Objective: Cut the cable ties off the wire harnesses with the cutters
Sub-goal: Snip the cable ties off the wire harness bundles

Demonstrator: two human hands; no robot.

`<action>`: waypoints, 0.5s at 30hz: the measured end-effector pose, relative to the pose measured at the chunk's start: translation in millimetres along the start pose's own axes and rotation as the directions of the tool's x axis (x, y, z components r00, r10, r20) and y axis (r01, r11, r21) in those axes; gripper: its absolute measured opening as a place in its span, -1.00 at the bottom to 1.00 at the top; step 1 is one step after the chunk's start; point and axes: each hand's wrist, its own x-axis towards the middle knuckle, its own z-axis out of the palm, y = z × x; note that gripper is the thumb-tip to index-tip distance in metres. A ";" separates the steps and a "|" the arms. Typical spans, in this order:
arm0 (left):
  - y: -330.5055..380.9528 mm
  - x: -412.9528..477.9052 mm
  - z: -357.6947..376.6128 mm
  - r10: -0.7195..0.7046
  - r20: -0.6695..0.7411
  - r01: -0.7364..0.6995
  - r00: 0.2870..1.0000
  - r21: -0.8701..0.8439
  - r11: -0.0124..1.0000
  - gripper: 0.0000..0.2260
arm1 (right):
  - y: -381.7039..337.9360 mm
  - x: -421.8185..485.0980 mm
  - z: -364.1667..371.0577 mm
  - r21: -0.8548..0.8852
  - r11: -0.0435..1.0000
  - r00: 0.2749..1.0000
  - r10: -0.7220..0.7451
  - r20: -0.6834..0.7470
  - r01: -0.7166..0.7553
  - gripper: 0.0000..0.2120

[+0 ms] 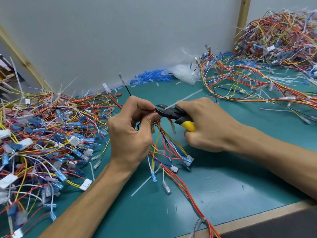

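Note:
My left hand pinches a wire harness of red, yellow, blue and white wires above the green mat; its loose ends with blue and white connectors hang toward me. My right hand grips the cutters, which have black jaws and yellow handles. The jaws point left and meet the harness right at my left fingertips. A white cable tie sticks up and to the right from the jaws. Whether the blades have closed on the tie is hidden.
A tangled heap of harnesses covers the mat at the left. More harnesses are piled at the back right and trail across the mat. Blue terminal sleeves and a plastic bag lie by the wall. A cut tie lies near me.

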 end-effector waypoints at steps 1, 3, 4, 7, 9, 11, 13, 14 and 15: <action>-1.4 -0.7 0.1 -0.008 0.008 0.008 1.000 -0.002 1.000 -0.76 | 2.7 -0.3 0.4 0.005 1.000 1.000 0.001 0.010 -0.001 -0.86; -3.4 -2.0 0.5 -0.019 0.019 0.019 1.000 -0.009 1.000 -0.75 | 7.3 -0.4 -0.1 0.018 1.000 1.000 0.000 0.025 0.000 -0.75; -4.0 -2.5 0.3 -0.014 0.024 0.014 1.000 -0.005 1.000 -0.76 | 8.3 0.0 -0.7 0.020 1.000 1.000 -0.001 0.029 0.000 -0.74; -4.1 -2.4 0.8 0.007 0.025 -0.007 1.000 0.000 1.000 -0.76 | 7.8 -0.2 -2.1 0.039 0.999 0.999 -0.005 0.039 0.004 -0.80; -4.4 -1.5 0.9 0.017 0.022 -0.017 1.000 0.001 1.000 -0.76 | 7.9 -0.1 -1.2 0.033 0.999 0.999 -0.007 0.033 0.006 -0.83; -4.3 -1.0 0.4 0.019 0.018 -0.019 1.000 0.000 1.000 -0.77 | 8.1 0.3 -0.7 -0.010 1.000 0.999 -0.018 0.027 0.019 -0.88; -3.9 -0.9 0.0 0.009 0.013 -0.009 1.000 -0.009 1.000 -0.79 | 8.1 0.5 -1.4 -0.066 0.997 0.998 -0.047 0.040 0.050 -0.88; -3.7 -1.0 -0.1 0.003 0.010 -0.003 1.000 -0.012 1.000 -0.81 | 8.5 0.6 -1.8 -0.060 0.996 0.997 -0.065 0.052 0.068 -0.86; -3.7 -1.0 -0.2 -0.002 0.008 0.002 1.000 -0.012 1.000 -0.83 | 9.1 0.8 -2.0 -0.034 0.996 0.995 -0.075 0.069 0.078 -0.84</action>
